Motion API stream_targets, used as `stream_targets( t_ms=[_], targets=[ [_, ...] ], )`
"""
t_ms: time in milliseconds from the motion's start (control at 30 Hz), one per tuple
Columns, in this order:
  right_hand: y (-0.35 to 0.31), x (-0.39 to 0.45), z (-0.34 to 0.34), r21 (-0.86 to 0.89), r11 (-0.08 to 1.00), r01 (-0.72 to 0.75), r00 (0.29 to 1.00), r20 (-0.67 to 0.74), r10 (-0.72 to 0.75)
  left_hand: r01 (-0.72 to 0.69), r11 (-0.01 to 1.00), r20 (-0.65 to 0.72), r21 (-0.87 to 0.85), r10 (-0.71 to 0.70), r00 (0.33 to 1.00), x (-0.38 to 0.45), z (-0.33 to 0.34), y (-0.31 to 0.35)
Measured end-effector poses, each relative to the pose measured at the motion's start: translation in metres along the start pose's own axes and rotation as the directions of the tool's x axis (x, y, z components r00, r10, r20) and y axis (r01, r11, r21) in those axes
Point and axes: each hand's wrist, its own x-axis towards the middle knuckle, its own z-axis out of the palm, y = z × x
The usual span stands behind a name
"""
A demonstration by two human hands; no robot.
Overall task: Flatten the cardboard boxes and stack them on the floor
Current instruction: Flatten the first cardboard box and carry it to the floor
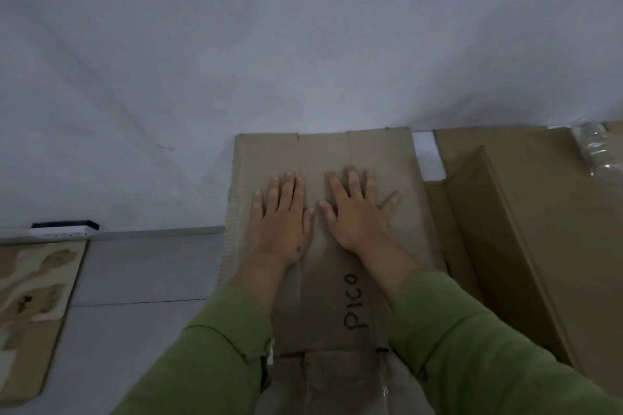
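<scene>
A flattened brown cardboard box (323,155), marked "PICO" in black, lies on the floor against the white wall. My left hand (283,216) presses flat on it with straight, spread fingers. Beside it, my right hand (359,209) also lies palm down on the cardboard, fingers spread. The thumbs almost touch. Both arms wear green sleeves. The box's near end is hidden under my arms.
More flattened cardboard (526,239) lies to the right, one panel tilted up. Clear plastic wrap (600,152) sits at the far right by the wall. A patterned mat (33,307) and a white and black strip (64,229) are on the left. Grey floor tiles (145,276) lie between.
</scene>
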Motion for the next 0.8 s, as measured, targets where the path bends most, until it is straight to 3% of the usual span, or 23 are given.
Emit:
stream_targets(
  t_ms=[233,400,667,800],
  targets=[
    [0.015,-0.087,0.018,0.001,1.000,0.021,1.000,0.004,-0.021,-0.038,0.998,0.068,0.054,0.034,0.997,-0.091,0.017,0.010],
    [0.022,-0.164,0.055,-0.089,0.996,-0.015,0.998,-0.065,0.009,0.047,0.992,0.094,0.116,-0.058,0.994,-0.171,0.042,0.024],
    [0.020,-0.172,0.061,-0.090,0.995,-0.040,0.996,-0.078,0.033,0.067,0.993,0.185,0.095,-0.084,0.979,-0.176,0.048,0.022],
    [0.019,-0.173,0.052,-0.126,0.991,-0.039,0.999,-0.026,0.036,0.027,0.995,0.109,0.093,-0.038,0.993,-0.175,0.044,0.016]
  ],
)
